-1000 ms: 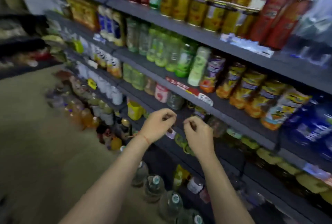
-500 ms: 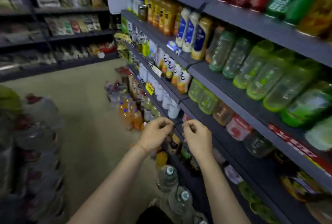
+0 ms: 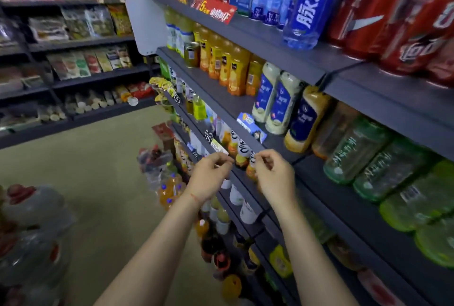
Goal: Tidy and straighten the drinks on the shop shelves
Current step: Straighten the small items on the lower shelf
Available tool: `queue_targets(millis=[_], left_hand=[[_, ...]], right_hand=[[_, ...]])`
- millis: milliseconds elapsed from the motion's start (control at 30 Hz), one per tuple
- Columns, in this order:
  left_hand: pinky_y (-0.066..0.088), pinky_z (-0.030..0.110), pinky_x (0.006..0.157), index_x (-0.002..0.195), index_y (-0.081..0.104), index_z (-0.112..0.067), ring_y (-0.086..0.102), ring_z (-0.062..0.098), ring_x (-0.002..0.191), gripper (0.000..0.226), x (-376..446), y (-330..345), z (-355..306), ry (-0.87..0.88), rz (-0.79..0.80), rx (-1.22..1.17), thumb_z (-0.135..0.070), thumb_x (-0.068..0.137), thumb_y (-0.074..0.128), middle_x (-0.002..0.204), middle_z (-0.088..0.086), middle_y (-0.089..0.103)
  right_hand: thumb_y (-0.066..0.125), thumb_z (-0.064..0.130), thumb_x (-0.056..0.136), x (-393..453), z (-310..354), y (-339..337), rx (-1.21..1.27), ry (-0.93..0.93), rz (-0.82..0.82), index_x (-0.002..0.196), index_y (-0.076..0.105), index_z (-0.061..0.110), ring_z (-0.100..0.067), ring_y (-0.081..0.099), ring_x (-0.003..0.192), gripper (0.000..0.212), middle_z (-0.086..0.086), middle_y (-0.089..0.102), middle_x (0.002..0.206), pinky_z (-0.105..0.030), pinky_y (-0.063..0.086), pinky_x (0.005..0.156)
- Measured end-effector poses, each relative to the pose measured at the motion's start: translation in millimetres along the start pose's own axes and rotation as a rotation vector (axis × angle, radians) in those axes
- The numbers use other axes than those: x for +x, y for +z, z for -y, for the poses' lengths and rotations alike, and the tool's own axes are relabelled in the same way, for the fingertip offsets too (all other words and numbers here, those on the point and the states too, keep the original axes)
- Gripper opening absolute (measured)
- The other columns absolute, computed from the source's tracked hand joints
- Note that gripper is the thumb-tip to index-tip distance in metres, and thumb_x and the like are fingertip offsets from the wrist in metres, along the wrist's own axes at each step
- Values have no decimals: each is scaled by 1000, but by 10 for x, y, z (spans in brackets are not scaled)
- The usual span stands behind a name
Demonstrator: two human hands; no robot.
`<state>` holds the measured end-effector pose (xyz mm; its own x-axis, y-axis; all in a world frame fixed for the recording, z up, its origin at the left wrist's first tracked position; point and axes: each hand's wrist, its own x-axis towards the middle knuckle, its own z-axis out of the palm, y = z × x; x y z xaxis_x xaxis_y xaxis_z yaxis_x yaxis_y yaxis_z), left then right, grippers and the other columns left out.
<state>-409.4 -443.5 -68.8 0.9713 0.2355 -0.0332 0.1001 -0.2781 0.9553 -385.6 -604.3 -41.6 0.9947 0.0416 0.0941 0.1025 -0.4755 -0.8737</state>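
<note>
Left hand [image 3: 208,178] — right hand [image 3: 275,178] — raised, curled.

**Shelf stock count, drinks aisle**

Hands in view: two. White bottles with blue labels [image 3: 275,99]: two, upright. Amber bottle with blue label [image 3: 305,119]: one. Tall blue bottle [image 3: 308,3] on the top shelf: one. Small glass jar [image 3: 191,54]: one. Green bottles [image 3: 356,151] were too blurred to count.

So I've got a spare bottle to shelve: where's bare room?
Bare shelf board lies in front of the orange juice bottles, down to the small blue box. The green bottles at right and the red cola bottles above are packed tight.
</note>
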Motion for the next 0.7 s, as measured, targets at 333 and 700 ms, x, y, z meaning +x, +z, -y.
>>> queue_targets(millis=[333,700], left_hand=[[47,18,61,88,67,-23,65,11,70,15,1956,-922,563,16,74,-78,-14,95,57,80,-4,66],[48,34,68,100,72,-16,62,24,80,23,4317,-2024,1391,-154,229,78,-20,93,50,93,6,70]], right_hand=[[58,22,93,1517,187,1548,-88,2,80,73,59,29,-16,59,66,21,5,62,68,-35,49,65],[54,19,97,3513,544,3611,-381,154,360,136,52,20,-27,59,111,39,-7,61,127,-37,50,85]])
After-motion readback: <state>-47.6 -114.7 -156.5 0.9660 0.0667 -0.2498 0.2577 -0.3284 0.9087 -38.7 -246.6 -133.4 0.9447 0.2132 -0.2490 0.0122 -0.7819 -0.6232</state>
